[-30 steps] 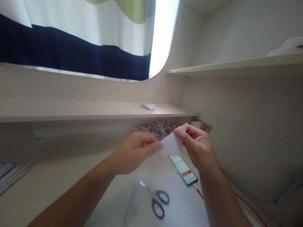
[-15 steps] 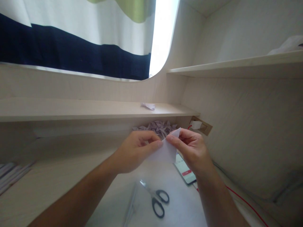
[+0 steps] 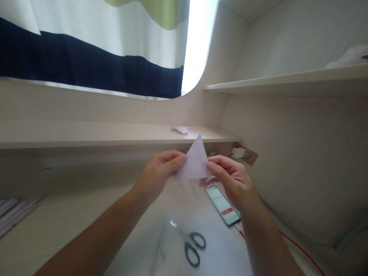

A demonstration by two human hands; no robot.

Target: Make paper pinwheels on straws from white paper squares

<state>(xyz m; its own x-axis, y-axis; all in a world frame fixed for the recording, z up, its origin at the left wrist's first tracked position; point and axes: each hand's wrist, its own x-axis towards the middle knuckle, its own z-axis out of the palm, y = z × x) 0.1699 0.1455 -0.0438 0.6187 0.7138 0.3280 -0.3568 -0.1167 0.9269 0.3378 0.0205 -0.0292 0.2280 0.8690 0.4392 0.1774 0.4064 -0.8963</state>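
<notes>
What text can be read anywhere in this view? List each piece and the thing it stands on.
None can be read.
Phone: the lit screen shows grey lines and a red bar, too small and blurred to read.
Paper, held between left hand and right hand: blank.
Scissors: no marking visible.

Paper triangle (image 3: 194,164): matt white, smooth, creased. Desk (image 3: 71,214): pale wood-grain laminate, satin. Below the triangle, scissors (image 3: 188,242): bright metal blades, glossy black plastic handles. Phone (image 3: 222,205): glossy glass. Curtain (image 3: 86,57): matt cloth.
</notes>
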